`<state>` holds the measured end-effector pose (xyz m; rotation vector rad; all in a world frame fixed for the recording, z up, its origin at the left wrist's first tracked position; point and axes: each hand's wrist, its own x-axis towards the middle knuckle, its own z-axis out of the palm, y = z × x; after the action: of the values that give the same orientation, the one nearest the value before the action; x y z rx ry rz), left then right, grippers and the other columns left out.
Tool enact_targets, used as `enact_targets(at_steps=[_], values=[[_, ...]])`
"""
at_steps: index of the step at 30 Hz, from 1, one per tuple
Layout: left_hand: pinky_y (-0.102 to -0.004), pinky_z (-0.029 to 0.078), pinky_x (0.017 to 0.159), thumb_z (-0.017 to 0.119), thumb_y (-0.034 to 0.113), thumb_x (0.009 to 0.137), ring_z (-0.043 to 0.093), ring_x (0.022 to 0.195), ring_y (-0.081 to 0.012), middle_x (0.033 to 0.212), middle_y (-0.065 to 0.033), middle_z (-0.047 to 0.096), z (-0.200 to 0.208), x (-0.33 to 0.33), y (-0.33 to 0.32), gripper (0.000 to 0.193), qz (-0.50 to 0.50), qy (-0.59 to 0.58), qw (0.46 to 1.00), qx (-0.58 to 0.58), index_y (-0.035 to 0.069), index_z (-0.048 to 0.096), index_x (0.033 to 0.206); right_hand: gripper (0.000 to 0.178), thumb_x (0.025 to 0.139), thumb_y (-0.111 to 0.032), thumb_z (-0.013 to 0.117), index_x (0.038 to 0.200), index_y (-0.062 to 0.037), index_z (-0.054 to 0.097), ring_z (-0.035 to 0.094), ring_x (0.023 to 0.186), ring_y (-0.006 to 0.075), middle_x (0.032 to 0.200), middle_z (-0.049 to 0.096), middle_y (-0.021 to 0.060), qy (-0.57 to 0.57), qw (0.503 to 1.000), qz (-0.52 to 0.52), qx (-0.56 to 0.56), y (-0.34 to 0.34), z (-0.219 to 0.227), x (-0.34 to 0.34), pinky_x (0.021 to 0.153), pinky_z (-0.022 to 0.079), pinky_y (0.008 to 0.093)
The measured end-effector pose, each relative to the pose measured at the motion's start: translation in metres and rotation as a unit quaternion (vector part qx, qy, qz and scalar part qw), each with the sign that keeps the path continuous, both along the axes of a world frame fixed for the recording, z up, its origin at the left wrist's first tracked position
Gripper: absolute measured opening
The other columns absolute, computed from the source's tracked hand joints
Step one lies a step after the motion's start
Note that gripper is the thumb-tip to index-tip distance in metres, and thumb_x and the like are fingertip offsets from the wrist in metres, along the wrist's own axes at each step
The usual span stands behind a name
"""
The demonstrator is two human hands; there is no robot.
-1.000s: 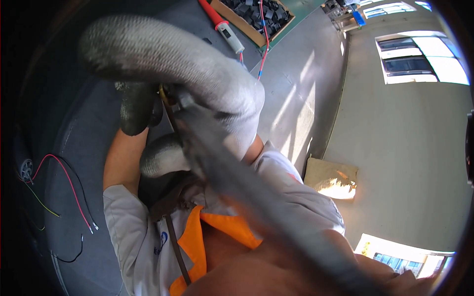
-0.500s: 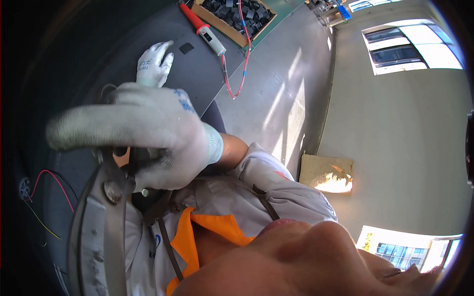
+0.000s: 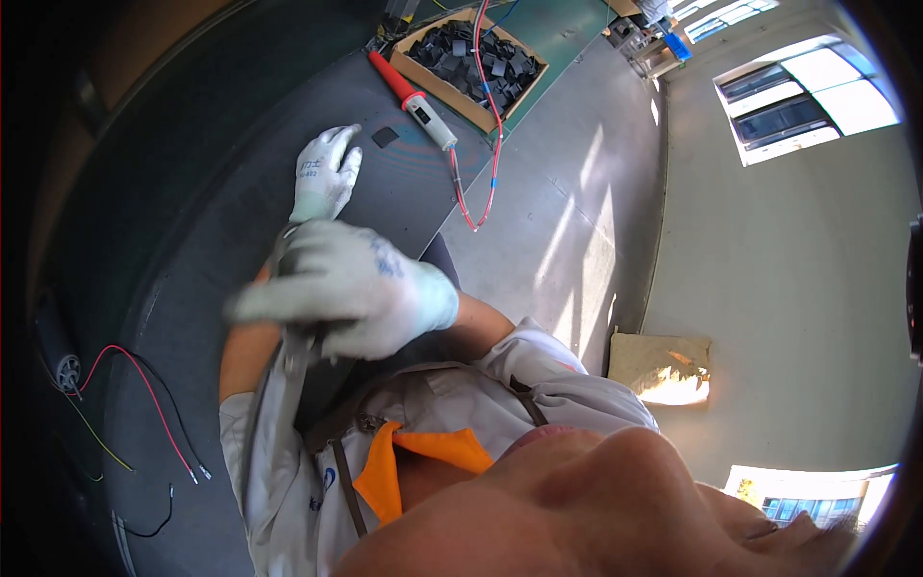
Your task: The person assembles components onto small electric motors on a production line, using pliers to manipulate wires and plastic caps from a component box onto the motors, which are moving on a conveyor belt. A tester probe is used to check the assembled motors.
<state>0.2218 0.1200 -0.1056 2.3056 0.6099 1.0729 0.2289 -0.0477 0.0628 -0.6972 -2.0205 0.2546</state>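
Note:
My left hand, in a white work glove, rests on the dark tabletop with its fingers stretched out and nothing seen in them. Just beyond its fingertips lies a small black square piece. My right hand, in the same kind of glove, is closer to the camera and crosses over my left forearm. Its fingers are smeared by motion but curl round a long grey metal tool, which runs down past my left sleeve. The tool's exact kind cannot be made out.
A cardboard box holding many black plastic pieces stands at the far side. Beside it lies a red-and-white handheld device with a pink-and-blue cord. Red wire and black wire lie at the left by a wheel-like part.
My right hand and the metal tool have moved right and farther from the camera. The whole view has shifted, showing more of the box. My left hand stays stretched out on the tabletop.

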Motion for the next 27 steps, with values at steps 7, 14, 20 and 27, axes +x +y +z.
enact_targets(at_steps=[7,14,20,27], values=[[-0.0469,0.05,0.097,0.059,0.017,0.096,0.062,0.112,-0.0373,0.121,-0.0186,0.066,-0.018,0.001,0.015,0.032,-0.014,-0.019,0.999,0.042,0.006,0.064,0.125,0.077,0.073,-0.001,0.08,0.144,-0.0001,0.051,0.067,0.091,0.0194,0.103,0.069,0.0107,0.071,0.924,-0.31,-0.211,-0.02,-0.025,0.036,0.088,0.054,0.0332],[-0.0415,0.05,0.097,0.058,0.011,0.097,0.063,0.111,-0.0332,0.12,-0.0168,0.065,0.006,-0.004,0.003,0.029,0.002,-0.269,0.938,-0.218,0.003,0.066,0.123,0.063,0.077,-0.02,0.079,0.135,-0.008,0.057,0.067,0.086,0.0399,0.095,0.067,0.0208,-0.085,0.851,-0.451,-0.256,-0.048,-0.072,0.065,0.076,0.053,0.0467],[-0.0373,0.048,0.102,0.057,0.013,0.098,0.062,0.116,-0.029,0.124,-0.0139,0.064,0.016,-0.013,0.004,0.03,0.119,-0.176,0.967,-0.143,0.005,0.066,0.126,0.062,0.078,-0.021,0.078,0.135,-0.0085,0.057,0.068,0.086,0.0386,0.095,0.068,0.0192,-0.16,0.811,-0.502,-0.255,-0.046,-0.084,0.079,0.076,0.054,0.0471],[-0.0389,0.046,0.104,0.057,0.013,0.097,0.06,0.118,-0.0305,0.124,-0.0156,0.064,0.017,-0.015,0.002,0.031,0.112,-0.151,0.972,-0.142,0.003,0.066,0.125,0.058,0.08,-0.025,0.074,0.134,-0.0111,0.058,0.069,0.077,0.0356,0.087,0.067,0.0175,-0.175,0.706,-0.646,-0.231,-0.043,-0.083,0.128,0.068,0.055,0.0458]])
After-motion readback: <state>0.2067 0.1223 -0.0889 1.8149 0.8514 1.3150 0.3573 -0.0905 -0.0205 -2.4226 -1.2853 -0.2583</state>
